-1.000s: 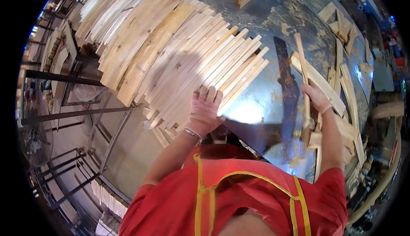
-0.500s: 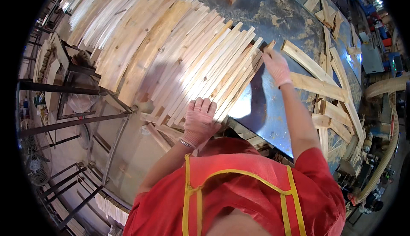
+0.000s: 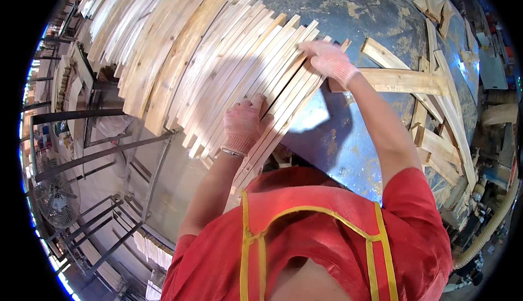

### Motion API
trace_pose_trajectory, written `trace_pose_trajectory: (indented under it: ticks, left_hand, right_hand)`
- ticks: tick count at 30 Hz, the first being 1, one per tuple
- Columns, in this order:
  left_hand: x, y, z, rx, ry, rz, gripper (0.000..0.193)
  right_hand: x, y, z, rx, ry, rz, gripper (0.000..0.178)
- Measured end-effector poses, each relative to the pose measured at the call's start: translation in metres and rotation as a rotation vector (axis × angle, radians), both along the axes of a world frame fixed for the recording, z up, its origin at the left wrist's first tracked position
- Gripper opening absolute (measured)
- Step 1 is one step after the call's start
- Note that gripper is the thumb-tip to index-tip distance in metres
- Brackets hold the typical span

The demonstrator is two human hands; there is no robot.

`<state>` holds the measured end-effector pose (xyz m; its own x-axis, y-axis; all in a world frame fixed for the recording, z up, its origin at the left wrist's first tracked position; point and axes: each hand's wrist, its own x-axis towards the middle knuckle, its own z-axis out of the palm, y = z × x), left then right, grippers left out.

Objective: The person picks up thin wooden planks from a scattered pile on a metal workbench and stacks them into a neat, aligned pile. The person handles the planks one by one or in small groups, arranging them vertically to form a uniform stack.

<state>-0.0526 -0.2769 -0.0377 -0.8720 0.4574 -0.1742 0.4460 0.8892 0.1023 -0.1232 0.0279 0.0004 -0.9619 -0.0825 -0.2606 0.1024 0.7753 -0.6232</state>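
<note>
Long pale wooden strips (image 3: 246,56) lie side by side in a wide row on the dark metal table. My left hand (image 3: 243,122), in a pale pink knit glove, rests on the near part of the row, its fingers bent round strip edges. A dark gap runs between strips from its fingertips toward my right hand (image 3: 329,64). That hand, gloved alike, is closed over the far ends of the outermost wooden strips (image 3: 289,113), fingertips at the gap. The near ends of these strips reach past the row toward my body. My right thumb is mostly hidden.
Loose offcut boards (image 3: 406,81) lie crossed at the right of the metal table (image 3: 359,7). Wider boards (image 3: 163,56) continue the row leftward. A black metal frame (image 3: 81,113) and a fan (image 3: 57,195) stand at left. A ribbed hose (image 3: 493,230) curves at right.
My right hand has moved left onto the outer strips' far ends. My left hand has shifted forward along the row. A gap has opened between strips, and the outer ones have slid toward me.
</note>
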Motion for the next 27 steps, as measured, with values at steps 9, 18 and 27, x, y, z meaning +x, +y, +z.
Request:
trace_pose_trajectory:
  ticks: [9,18,27]
  left_hand:
    - [-0.082,0.085,0.192,0.656,0.27,-0.151,0.029]
    - [-0.119,0.065,0.187,0.342,0.63,-0.627,0.029]
    - [-0.13,-0.081,0.011,0.611,-0.434,0.053,0.043]
  right_hand:
    - [0.174,-0.049,-0.059,-1.055,-0.681,-0.411,0.097]
    - [0.169,-0.121,-0.133,-1.081,-0.379,-0.594,0.042]
    - [0.188,-0.115,-0.073,-0.851,-0.121,-0.693,0.018]
